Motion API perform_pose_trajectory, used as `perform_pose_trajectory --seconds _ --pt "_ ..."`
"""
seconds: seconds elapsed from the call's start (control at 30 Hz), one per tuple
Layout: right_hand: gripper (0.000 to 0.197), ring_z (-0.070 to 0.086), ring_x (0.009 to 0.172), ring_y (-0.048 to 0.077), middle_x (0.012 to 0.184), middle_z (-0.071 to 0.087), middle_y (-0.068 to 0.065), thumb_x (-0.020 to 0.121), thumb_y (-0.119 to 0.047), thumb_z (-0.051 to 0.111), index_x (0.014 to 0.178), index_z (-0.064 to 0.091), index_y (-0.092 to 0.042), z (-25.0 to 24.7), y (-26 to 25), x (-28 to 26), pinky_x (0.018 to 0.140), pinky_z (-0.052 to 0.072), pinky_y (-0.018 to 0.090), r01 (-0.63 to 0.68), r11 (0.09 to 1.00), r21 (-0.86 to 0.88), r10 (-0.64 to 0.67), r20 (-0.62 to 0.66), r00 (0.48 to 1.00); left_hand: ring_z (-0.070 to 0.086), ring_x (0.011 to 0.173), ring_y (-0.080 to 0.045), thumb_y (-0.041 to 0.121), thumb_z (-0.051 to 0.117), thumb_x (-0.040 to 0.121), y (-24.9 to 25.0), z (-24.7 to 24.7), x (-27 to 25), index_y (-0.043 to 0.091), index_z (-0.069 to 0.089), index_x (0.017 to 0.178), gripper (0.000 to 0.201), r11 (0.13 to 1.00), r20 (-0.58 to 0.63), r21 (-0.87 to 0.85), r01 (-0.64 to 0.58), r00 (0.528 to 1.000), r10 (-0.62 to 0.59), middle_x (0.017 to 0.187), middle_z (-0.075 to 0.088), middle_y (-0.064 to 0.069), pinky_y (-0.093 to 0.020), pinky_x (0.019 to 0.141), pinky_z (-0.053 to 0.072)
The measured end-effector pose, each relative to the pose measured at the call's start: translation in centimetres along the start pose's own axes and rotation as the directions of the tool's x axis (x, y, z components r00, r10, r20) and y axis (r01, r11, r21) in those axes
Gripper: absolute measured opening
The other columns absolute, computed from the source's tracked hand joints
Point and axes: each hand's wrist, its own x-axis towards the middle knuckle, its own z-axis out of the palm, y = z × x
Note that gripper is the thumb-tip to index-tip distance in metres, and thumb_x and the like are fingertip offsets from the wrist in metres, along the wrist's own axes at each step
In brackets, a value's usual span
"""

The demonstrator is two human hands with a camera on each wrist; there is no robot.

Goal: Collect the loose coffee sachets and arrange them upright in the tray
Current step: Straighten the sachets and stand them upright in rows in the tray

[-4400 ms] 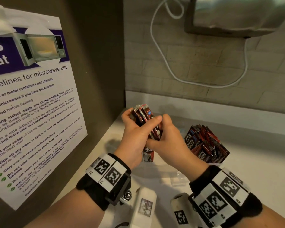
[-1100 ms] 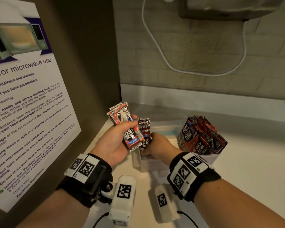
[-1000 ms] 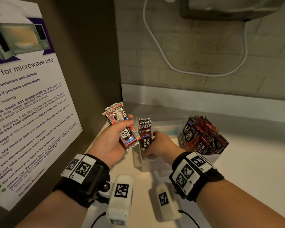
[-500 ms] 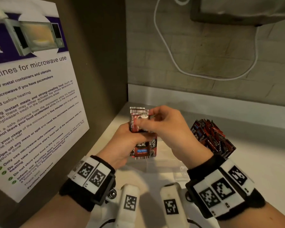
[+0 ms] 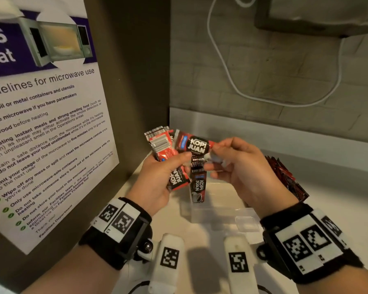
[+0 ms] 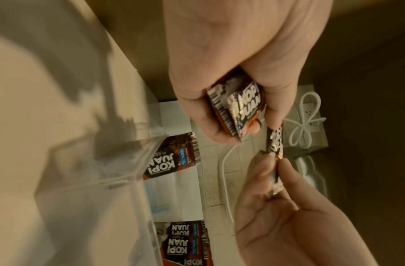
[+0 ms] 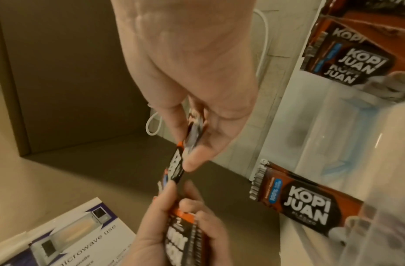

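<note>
My left hand (image 5: 175,164) grips a fanned bundle of red-and-black coffee sachets (image 5: 164,145), held above the counter; the same bundle (image 6: 237,111) fills the left wrist view. My right hand (image 5: 214,154) pinches one sachet (image 5: 197,145) by its end, lying sideways against the bundle; the right wrist view shows it edge-on (image 7: 177,167). Below the hands, a few sachets (image 5: 198,184) stand upright in the left compartment of the clear plastic tray (image 5: 221,214). A packed group of sachets (image 5: 285,179) stands at the tray's right, partly hidden by my right hand.
A brown side panel with a microwave guidelines poster (image 5: 40,124) stands close on the left. The tiled back wall carries a white cable (image 5: 232,81) and a mounted appliance (image 5: 317,15). The white counter (image 5: 338,198) extends to the right.
My right hand came up out of the tray, met the bundle in my left hand, and now has one sachet pulled out sideways to the right. The bundle stays in my left hand.
</note>
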Motion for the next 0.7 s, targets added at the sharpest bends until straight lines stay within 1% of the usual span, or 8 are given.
perform_pose_trajectory --seconds 0.13,0.2,0.3,0.4,0.47,0.53,0.6,0.7 --pt "0.017 0.054 0.055 0.006 0.067 0.062 0.003 0.080 0.001 0.068 0.069 0.062 -0.010 -0.2 0.8 -0.6 0.052 0.039 0.017 0.051 0.935 -0.352 -0.005 0.129 0.992 0.058 0.049 -0.009 -0.002 0.068 0.080 0.5 0.1 0.5 0.016 0.060 0.083 0.019 0.996 -0.025 -0.067 -0.061 0.998 0.060 0.062 0.063 0.002 -0.024 0.051 0.052" --pt "0.016 0.048 0.046 0.001 0.066 0.059 0.006 0.078 0.008 0.068 0.070 0.062 -0.005 -0.2 1.1 -0.6 0.045 0.035 0.010 0.064 0.915 -0.399 -0.013 0.130 0.991 0.057 0.050 -0.009 -0.004 0.068 0.079 0.4 0.4 0.4 0.014 0.060 0.082 0.021 0.996 -0.007 -0.008 -0.088 0.996 0.088 0.065 0.063 0.000 -0.023 0.052 0.052" --pt "0.009 0.040 0.043 0.008 0.062 0.054 0.008 0.079 0.009 0.067 0.085 0.064 0.002 -0.1 1.3 -0.4 0.039 0.030 0.016 0.079 0.915 -0.396 -0.040 0.105 0.994 0.058 0.052 -0.011 -0.007 0.070 0.078 -0.2 0.9 0.2 0.011 0.060 0.083 0.022 0.989 -0.011 0.095 -0.115 0.993 0.116 0.065 0.065 0.001 -0.024 0.053 0.052" --pt "0.002 0.052 0.045 0.012 0.062 0.061 0.009 0.085 0.004 0.063 0.085 0.064 0.003 -0.6 1.6 0.3 0.040 0.037 0.019 0.092 0.887 -0.453 -0.081 0.043 0.996 0.059 0.053 -0.012 -0.005 0.072 0.078 -0.7 0.7 0.3 0.009 0.061 0.089 0.021 0.987 -0.058 0.124 -0.104 0.992 0.111 0.064 0.065 0.002 -0.024 0.051 0.051" --pt "0.009 0.060 0.052 0.014 0.066 0.067 0.009 0.086 0.001 0.063 0.079 0.065 -0.004 -1.7 2.1 1.0 0.045 0.044 0.020 0.067 0.858 -0.509 -0.108 -0.051 0.993 0.059 0.051 -0.012 -0.001 0.073 0.080 -0.8 0.1 0.5 0.009 0.061 0.093 0.020 0.988 -0.105 0.140 -0.070 0.991 0.085 0.062 0.064 0.002 -0.025 0.049 0.052" --pt "0.003 0.062 0.054 0.015 0.070 0.068 0.011 0.086 0.000 0.065 0.084 0.067 0.000 -2.7 2.5 1.5 0.048 0.048 0.021 -0.005 0.844 -0.536 -0.072 -0.123 0.990 0.058 0.049 -0.012 0.002 0.073 0.081 -0.9 -0.7 0.6 0.009 0.062 0.094 0.018 0.990 -0.142 0.143 -0.015 0.989 0.035 0.064 0.062 0.000 -0.026 0.049 0.053" --pt "0.009 0.062 0.051 0.013 0.073 0.067 0.014 0.083 0.004 0.066 0.092 0.066 0.007 -3.2 3.3 1.9 0.045 0.049 0.020 -0.077 0.837 -0.541 0.010 -0.126 0.992 0.058 0.049 -0.011 0.002 0.072 0.082 -1.1 -1.3 0.4 0.010 0.063 0.097 0.019 0.991 -0.157 0.118 0.067 0.986 -0.048 0.065 0.062 -0.002 -0.025 0.050 0.052" --pt "0.018 0.066 0.059 0.019 0.082 0.069 0.017 0.079 0.009 0.068 0.096 0.064 0.003 -2.6 4.7 2.1 0.051 0.054 0.025 -0.156 0.796 -0.585 0.145 -0.065 0.987 0.057 0.046 -0.010 0.003 0.070 0.083 -1.7 -1.5 -0.2 0.009 0.063 0.103 0.022 0.977 -0.127 0.085 0.193 0.975 -0.182 0.066 0.062 -0.002 -0.020 0.044 0.049"
